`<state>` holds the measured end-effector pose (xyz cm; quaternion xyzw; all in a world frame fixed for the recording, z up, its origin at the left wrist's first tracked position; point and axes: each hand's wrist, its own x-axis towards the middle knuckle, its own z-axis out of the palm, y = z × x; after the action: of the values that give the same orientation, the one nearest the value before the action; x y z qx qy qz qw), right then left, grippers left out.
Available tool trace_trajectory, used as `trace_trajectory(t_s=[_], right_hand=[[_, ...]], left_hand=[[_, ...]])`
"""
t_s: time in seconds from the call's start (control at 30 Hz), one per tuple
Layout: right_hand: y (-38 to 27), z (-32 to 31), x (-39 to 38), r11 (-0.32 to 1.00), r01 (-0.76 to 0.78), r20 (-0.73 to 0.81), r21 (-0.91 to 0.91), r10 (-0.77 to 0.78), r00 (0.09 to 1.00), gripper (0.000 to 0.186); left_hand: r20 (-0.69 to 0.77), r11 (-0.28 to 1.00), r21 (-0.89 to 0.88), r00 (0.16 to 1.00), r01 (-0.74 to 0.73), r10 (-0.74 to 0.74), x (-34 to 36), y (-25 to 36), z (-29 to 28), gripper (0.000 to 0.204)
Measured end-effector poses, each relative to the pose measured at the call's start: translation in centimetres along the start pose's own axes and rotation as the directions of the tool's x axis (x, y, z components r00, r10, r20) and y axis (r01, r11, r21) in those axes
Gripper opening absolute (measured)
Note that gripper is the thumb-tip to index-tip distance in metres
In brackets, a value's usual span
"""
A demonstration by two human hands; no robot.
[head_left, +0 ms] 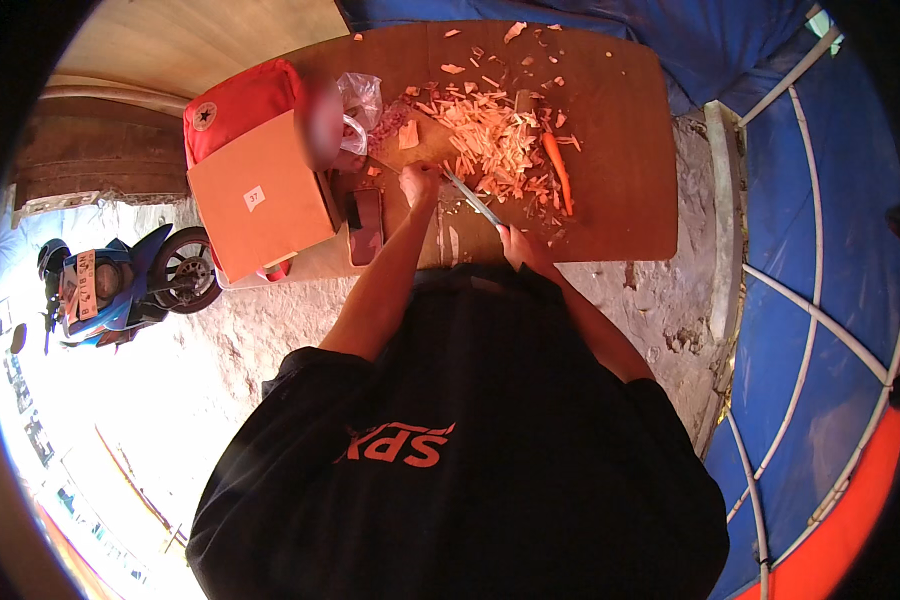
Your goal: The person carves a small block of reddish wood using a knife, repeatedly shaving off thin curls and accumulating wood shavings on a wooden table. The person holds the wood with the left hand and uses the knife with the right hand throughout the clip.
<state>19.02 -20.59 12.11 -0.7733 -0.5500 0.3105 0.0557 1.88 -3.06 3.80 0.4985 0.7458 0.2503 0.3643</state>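
Observation:
My right hand [520,243] grips the handle of a knife [475,200], its blade slanting up and left toward my other hand. My left hand [418,183] is closed at the near edge of a small cutting board [430,140]; what its fingers hold, if anything, is too small to make out. A flat cut piece [408,134] lies on the board. Just beyond the knife spreads a heap of cut strips [490,135], pale orange under the reddish light. To its right lies a long, tapered orange thing [558,170] that looks like a carrot.
A cardboard box [260,195] and a red bag [240,105] occupy the table's left end, beside a clear plastic bag [360,100]. A phone [366,228] lies near the front edge. Scraps dot the brown table [630,150]. A motorbike [130,285] stands on the ground at left.

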Motion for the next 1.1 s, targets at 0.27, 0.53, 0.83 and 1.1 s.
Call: trace_trajectory(t_s=[0.27, 0.53, 0.83, 1.1], right_hand=[[-1.2, -2.5, 4.7, 0.995, 0.003, -0.101, 0.097, 0.007, 0.995, 0.064], [3.6, -5.6, -1.3, 0.868, 0.058, -0.155, 0.493, 0.022, 0.988, 0.05], [6.2, -4.5, -4.6, 0.777, -0.062, -0.094, 0.627, 0.154, 0.984, 0.047], [5.6, -4.2, -2.7, 0.783, -0.007, -0.036, 0.622, 0.037, 0.999, 0.049]], left_hand=[[0.094, 0.991, 0.133, 0.996, -0.012, -0.001, 0.9, -0.4, -0.1, 0.024], [0.062, 0.964, 0.138, 0.973, -0.227, 0.221, 0.2, 4.1, 0.5, 0.023], [0.233, 0.726, 0.387, 0.822, -0.568, 0.519, 0.4, 9.0, 2.6, 0.025], [0.114, 0.875, 0.049, 0.873, -0.482, 0.474, 2.2, 7.0, 1.2, 0.015]])
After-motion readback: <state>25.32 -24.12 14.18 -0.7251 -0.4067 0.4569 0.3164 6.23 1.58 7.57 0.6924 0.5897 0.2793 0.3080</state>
